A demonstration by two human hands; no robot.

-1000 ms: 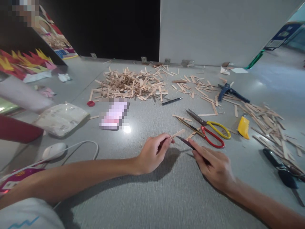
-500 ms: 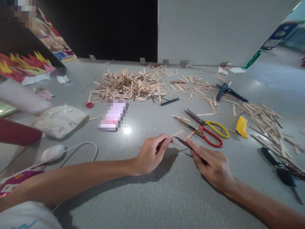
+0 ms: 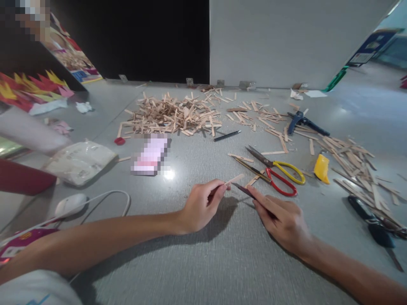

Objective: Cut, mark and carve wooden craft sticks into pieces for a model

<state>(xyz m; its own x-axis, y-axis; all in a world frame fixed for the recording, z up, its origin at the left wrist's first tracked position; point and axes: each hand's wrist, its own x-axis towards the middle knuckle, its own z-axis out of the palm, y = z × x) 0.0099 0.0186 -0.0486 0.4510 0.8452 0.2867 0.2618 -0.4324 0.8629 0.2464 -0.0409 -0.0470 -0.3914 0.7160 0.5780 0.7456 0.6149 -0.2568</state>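
Note:
My left hand (image 3: 203,203) is closed, pinching a thin wooden stick (image 3: 236,179) between thumb and fingers; its free end points up to the right. My right hand (image 3: 282,218) grips a dark narrow pointed tool (image 3: 244,189), its tip close to the stick by my left fingertips. Whether tip and stick touch, I cannot tell; the tool's rear end is hidden in my palm. Just beyond the right hand lie open scissors (image 3: 270,163) with one red and one yellow handle loop. Another piece of wood (image 3: 253,178) rests between the scissors and my right fingers.
A heap of wooden sticks (image 3: 178,112) lies at the back, with more sticks (image 3: 359,165) on the right. Around them are a black pen (image 3: 227,135), blue pliers (image 3: 299,123), a yellow cutter (image 3: 322,167), keys (image 3: 380,233), a phone (image 3: 151,154), a plastic packet (image 3: 84,161) and a mouse (image 3: 71,204).

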